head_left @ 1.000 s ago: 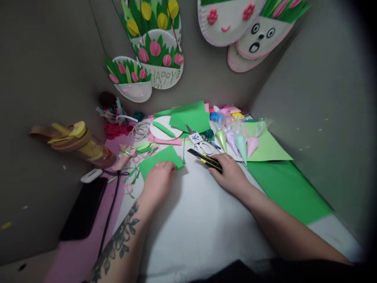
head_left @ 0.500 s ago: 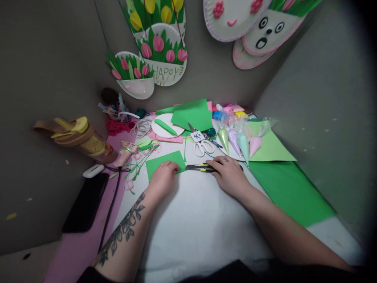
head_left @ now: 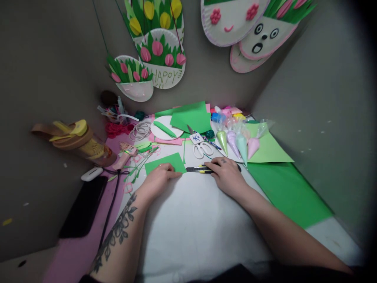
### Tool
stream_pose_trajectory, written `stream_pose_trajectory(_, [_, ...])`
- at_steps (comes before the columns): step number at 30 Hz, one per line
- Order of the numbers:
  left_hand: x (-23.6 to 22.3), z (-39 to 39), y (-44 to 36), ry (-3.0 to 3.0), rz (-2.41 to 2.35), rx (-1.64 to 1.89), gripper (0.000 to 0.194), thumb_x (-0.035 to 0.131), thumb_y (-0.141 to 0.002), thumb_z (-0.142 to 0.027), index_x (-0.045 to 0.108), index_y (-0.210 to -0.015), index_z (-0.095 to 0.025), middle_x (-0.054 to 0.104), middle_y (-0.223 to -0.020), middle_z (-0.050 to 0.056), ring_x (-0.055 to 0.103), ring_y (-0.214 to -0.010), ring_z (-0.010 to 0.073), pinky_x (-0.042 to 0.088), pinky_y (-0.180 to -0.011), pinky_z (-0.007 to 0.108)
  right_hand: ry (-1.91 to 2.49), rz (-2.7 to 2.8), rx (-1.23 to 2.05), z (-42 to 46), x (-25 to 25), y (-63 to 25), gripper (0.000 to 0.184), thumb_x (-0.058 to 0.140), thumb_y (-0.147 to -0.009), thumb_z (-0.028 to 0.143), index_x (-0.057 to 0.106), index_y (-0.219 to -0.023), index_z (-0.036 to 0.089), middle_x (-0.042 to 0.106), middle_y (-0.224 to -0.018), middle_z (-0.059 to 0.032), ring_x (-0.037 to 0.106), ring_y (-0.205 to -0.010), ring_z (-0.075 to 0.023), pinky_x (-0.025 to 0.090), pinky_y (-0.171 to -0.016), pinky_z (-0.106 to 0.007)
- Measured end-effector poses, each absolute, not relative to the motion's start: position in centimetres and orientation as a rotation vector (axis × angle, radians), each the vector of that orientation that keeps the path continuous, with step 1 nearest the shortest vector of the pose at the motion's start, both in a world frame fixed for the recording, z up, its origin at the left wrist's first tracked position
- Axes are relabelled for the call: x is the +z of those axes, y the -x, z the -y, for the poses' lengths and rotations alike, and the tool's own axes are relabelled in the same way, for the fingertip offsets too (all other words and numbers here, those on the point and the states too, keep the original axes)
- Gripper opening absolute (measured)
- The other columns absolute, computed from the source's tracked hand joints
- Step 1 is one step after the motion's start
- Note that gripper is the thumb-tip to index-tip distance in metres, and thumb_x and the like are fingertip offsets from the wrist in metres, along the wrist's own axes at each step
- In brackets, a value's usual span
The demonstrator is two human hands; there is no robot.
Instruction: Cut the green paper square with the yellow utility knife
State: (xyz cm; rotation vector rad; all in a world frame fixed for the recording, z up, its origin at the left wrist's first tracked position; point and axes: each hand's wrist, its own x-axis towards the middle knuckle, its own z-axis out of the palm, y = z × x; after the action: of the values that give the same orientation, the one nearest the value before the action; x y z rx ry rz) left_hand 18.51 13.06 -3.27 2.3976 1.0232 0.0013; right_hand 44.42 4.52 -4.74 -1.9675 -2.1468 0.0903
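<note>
Item: two hands at a green sheet and a knife on a white tabletop [head_left: 200, 228].

From the left we note a phone [head_left: 83, 206] on the pink mat, a glue gun [head_left: 125, 154], then the left hand [head_left: 157, 179], its fingers spread flat and pressing the near edge of the green sheet [head_left: 165, 162], which lies flat on the tabletop. Just right of the sheet lies the knife [head_left: 198, 169], black and yellow, its tip toward the sheet. Our right hand [head_left: 226, 175] covers its handle with fingers curled about it. Behind the knife we list scissors [head_left: 202, 147], then four piping bags [head_left: 237, 141], then a large green paper [head_left: 287, 188] at the far right.
</note>
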Motion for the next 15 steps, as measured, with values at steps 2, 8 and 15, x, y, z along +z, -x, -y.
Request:
stream_pose_trajectory(2, [-3.16, -12.94, -18.43, -2.425, -1.029, -0.037, 0.037, 0.039, -0.094, -0.032, 0.068, -0.117, -0.034, 0.057, -0.099, 0.004, 0.048, -0.097, 0.0200, 0.038, -0.090, 0.031, 1.977, 2.157, 0.090, -4.59, -4.80, -44.39, 0.039, 0.052, -0.084, 0.013, 0.065, -0.119, 0.025, 0.063, -0.113, -0.0096, 0.049, -0.105, -0.0269, 0.032, -0.090, -0.040])
stream_pose_trajectory(8, [-3.08, -12.55, -18.73, -2.444, -1.059, -0.069, 0.039, 0.035, -0.096, -0.036, 0.064, -0.122, -0.035, 0.053, -0.096, 0.004, 0.045, -0.094, 0.0199, 0.036, -0.087, 0.030, 2.006, 2.195, 0.085, -4.72, -4.62, -44.13, 0.040, 0.050, -0.085, 0.012, 0.064, -0.120, 0.025, 0.062, -0.114, -0.0107, 0.049, -0.105, -0.0273, 0.030, -0.088, -0.039])
stream_pose_trajectory(15, [-3.26, -12.53, -18.71, -2.428, -1.085, -0.059, 0.038, 0.036, -0.096, -0.034, 0.064, -0.122, -0.034, 0.053, -0.096, 0.003, 0.045, -0.092, 0.0188, 0.036, -0.085, 0.028, 2.016, 2.213, 0.066, -4.87, -4.38, -43.52, 0.040, 0.050, -0.085, 0.013, 0.064, -0.121, 0.024, 0.061, -0.115, -0.0120, 0.048, -0.104, -0.0277, 0.029, -0.086, -0.039])
